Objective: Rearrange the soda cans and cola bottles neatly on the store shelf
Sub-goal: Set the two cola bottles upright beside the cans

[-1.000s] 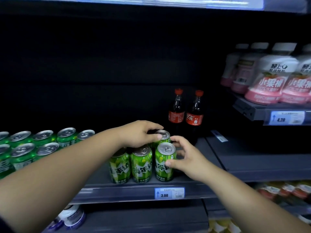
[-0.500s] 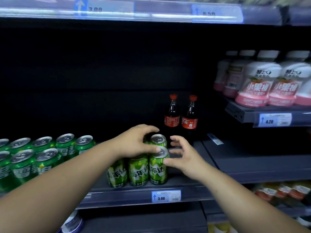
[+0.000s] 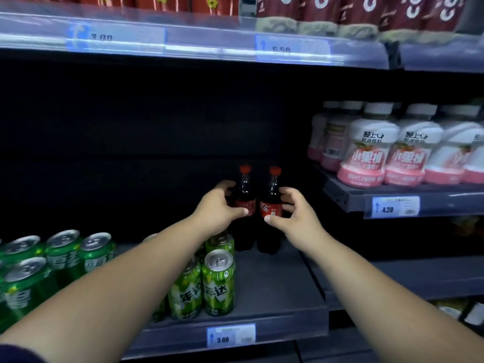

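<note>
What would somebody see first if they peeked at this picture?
Two hands deep in the dark shelf: the left hand grips the left cola bottle, the right hand grips the right cola bottle. Bright green cans stand in front, and pink-and-white bottles sit higher on the right.

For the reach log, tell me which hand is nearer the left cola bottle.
Left. The left hand grips the left cola bottle from its left side; the right hand grips the right cola bottle beside it.
</note>
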Motion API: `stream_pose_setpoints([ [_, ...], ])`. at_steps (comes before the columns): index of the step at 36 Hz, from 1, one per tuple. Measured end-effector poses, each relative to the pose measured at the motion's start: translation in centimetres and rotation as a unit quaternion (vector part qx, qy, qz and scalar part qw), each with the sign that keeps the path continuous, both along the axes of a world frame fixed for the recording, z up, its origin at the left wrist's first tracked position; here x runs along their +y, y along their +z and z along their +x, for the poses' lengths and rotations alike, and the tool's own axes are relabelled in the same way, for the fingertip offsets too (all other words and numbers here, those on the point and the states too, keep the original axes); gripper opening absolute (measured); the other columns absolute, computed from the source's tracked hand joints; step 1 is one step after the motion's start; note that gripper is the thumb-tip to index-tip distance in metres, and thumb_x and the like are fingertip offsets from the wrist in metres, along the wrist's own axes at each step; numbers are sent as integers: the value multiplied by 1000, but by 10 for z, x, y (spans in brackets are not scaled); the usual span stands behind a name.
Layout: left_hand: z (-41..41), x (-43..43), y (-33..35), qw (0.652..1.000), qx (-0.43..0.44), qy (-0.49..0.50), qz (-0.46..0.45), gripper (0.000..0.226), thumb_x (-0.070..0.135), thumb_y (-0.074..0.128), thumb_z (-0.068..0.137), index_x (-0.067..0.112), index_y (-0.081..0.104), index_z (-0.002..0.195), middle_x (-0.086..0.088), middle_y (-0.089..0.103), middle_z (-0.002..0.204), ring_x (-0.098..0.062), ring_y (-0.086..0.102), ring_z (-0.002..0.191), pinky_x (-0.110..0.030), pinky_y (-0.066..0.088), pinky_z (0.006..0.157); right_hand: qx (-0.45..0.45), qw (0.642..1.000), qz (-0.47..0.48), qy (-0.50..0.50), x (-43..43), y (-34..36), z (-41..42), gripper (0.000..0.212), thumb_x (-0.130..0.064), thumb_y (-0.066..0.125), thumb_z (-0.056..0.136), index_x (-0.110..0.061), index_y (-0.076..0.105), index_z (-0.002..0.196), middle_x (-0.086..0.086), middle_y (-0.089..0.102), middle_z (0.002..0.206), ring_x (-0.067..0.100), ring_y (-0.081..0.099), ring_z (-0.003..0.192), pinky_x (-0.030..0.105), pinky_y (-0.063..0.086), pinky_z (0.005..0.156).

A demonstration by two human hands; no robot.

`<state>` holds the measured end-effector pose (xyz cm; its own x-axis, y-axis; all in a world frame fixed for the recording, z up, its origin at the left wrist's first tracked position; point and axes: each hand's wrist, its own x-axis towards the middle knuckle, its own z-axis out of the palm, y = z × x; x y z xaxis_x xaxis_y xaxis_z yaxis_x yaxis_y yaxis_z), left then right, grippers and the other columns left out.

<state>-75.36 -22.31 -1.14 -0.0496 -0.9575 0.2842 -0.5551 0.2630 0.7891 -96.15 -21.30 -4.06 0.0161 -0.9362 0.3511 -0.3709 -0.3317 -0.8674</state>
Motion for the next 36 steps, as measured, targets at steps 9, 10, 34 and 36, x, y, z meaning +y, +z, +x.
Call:
stream_pose_setpoints([
  [9,0,-45,-2,999,20,-47,15,85,7,86,69,24,41,139,10,56,114,-12,56,112,-13,42,84,-7,997,-9,-82,-42,-7,6,92,-18,87,73,-29,36,149,0,52,134,13,52,123,26,44,104],
  [10,0,-50,-2,998,22,-57,16,80,9,87,68,26,45,134,12,58,112,-12,58,110,-17,45,88,-11,997,-4,-75,-44,-8,5,90,-15,86,74,-26,36,149,-3,54,129,11,53,120,17,43,98],
  [34,-25,-16,7,993,-35,-113,29,64,18,89,66,25,53,118,5,70,96,-11,67,79,-22,50,61,-46,998,-4,33,2,-22,-38,62,1,77,80,-36,57,125,-5,68,120,8,69,102,26,55,85],
  [36,-34,-1,9,992,-28,-116,31,61,16,89,66,28,53,114,6,70,97,-6,66,76,-21,49,61,-39,998,-12,40,14,-21,-46,61,1,76,80,-37,57,124,-6,69,118,8,69,104,26,54,88],
])
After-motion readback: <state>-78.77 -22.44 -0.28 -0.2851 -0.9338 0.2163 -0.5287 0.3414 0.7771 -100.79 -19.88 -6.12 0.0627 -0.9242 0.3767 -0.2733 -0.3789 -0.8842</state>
